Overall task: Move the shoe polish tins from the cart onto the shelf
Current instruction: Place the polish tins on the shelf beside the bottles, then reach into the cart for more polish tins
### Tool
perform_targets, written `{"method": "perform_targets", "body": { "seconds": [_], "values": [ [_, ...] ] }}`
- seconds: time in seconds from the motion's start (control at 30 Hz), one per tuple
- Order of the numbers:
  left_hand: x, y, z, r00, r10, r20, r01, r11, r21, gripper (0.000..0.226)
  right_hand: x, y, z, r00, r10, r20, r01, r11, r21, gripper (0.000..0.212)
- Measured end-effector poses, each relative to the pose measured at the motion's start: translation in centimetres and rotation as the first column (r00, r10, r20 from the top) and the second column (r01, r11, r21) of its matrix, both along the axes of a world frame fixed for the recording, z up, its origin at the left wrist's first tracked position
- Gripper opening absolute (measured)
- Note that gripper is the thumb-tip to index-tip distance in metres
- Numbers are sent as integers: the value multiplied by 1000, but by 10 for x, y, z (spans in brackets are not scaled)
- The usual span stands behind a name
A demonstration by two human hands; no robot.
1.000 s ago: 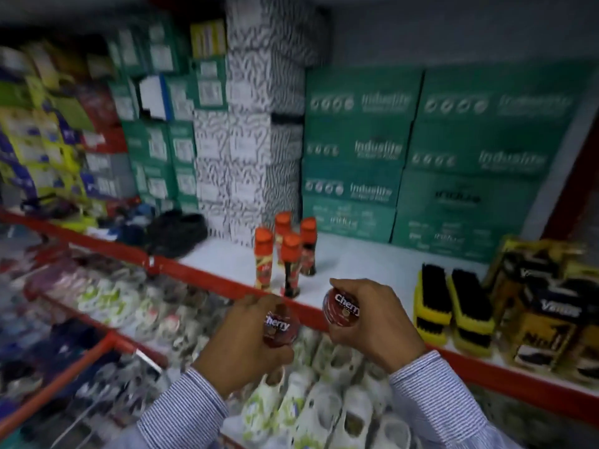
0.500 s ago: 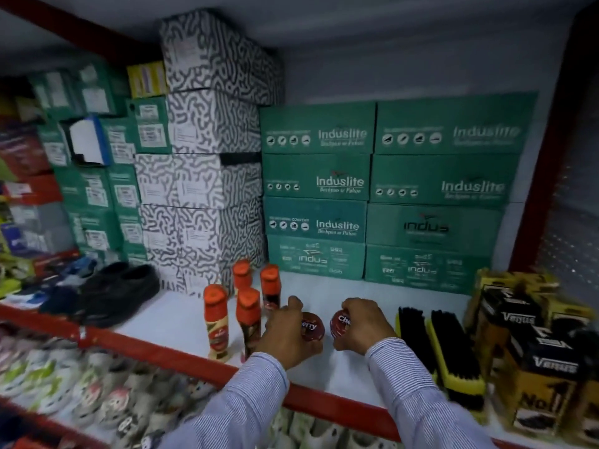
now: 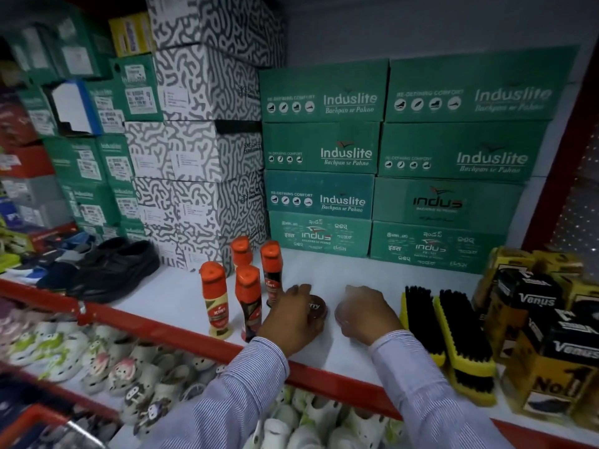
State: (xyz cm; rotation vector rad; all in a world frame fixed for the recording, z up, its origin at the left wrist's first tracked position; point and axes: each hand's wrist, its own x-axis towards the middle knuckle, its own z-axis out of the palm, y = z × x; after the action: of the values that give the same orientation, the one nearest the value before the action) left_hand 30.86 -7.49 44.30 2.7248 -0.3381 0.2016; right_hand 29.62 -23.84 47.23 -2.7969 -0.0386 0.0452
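Note:
Two round dark-red shoe polish tins sit low on the white shelf (image 3: 181, 296), side by side. My left hand (image 3: 288, 319) covers the left tin (image 3: 317, 308), whose lid lettering shows past my fingers. My right hand (image 3: 366, 314) lies over the right tin (image 3: 340, 314); only its reddish left rim shows. Both hands grip their tins just to the right of the orange-capped bottles. The cart is out of view.
Several orange-capped polish bottles (image 3: 248, 299) stand left of my hands. Black-bristle yellow brushes (image 3: 453, 332) and yellow-black Venus boxes (image 3: 534, 322) lie to the right. Green shoe boxes (image 3: 324, 189) and patterned boxes (image 3: 194, 157) fill the back. Black shoes (image 3: 110, 270) sit at left. A red shelf edge (image 3: 181, 335) runs in front.
Both hands carried the tins from in front of the red shelf edge forward and down onto the white shelf surface, between the bottles and the brushes.

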Motion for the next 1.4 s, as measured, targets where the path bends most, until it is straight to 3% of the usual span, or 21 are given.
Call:
{"method": "perform_targets", "body": {
  "seconds": [0.13, 0.23, 0.37, 0.47, 0.63, 0.73, 0.8, 0.93, 1.0, 1.2, 1.3, 1.4],
  "values": [
    [-60, 10, 3, 985, -81, 155, 74, 996, 52, 70, -55, 4, -9, 971, 77, 227, -82, 997, 14, 70],
    [-112, 24, -19, 945, -149, 292, 101, 980, 172, 70, -109, 10, -38, 903, 145, 404, -177, 983, 43, 76],
    [-173, 51, -82, 925, -144, 352, 72, 975, 211, 70, -176, 21, -99, 854, 211, 475, -247, 969, 12, 78],
    [-217, 67, -148, 963, -143, 228, 94, 973, 213, 73, -221, 30, -164, 875, 279, 395, -303, 953, -2, 80],
    [-283, 77, -263, 985, -75, -157, 109, 970, 217, 78, -275, 46, -277, 933, 357, 31, -356, 934, -39, 85],
    [-313, 76, -337, 875, -7, -484, 148, 956, 254, 82, -299, 56, -353, 912, 351, -213, -362, 932, -16, 81],
    [-327, 69, -376, 795, 5, -607, 187, 949, 253, 81, -307, 60, -396, 887, 320, -332, -354, 934, -46, 79],
    [-347, 61, -449, 662, 0, -749, 267, 934, 236, 84, -314, 69, -474, 690, 227, -687, -375, 924, -71, 86],
    [-353, 61, -477, 598, -5, -802, 309, 924, 225, 82, -320, 74, -502, 642, 196, -741, -378, 922, -84, 76],
    [-350, 54, -528, 512, 1, -859, 251, 956, 151, 71, -320, 85, -547, 656, 132, -743, -326, 938, -121, 59],
    [-349, 51, -537, 542, 35, -839, 175, 972, 154, 65, -317, 87, -554, 683, 128, -720, -335, 930, -152, 55],
    [-339, 51, -525, 601, 8, -799, 242, 951, 191, 72, -308, 89, -540, 690, 105, -716, -310, 937, -162, 59]
  ]
}}
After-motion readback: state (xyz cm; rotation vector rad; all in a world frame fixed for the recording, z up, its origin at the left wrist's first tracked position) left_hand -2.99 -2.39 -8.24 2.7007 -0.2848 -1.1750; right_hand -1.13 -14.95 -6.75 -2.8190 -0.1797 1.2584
